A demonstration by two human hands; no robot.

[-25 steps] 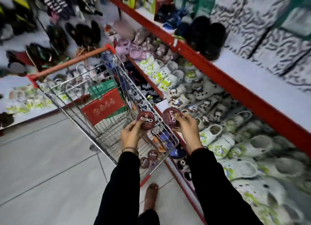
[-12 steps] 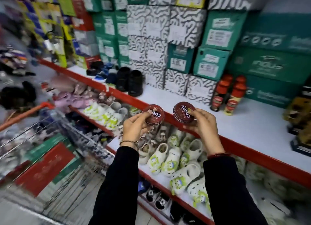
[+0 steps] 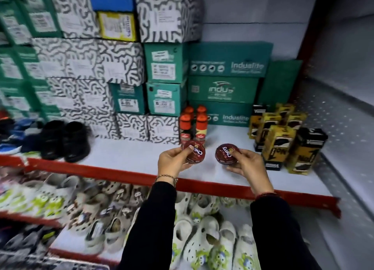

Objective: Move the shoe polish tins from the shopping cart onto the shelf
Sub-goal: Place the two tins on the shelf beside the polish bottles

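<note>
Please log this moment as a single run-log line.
phase: placing | left hand: holds tin | right hand: holds second tin | both over shelf | none released

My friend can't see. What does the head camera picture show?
Two hands each hold a round dark-red polish tin, left hand with the left tin, right hand with the right tin, over a white shelf stacked with shoe boxes.
</note>
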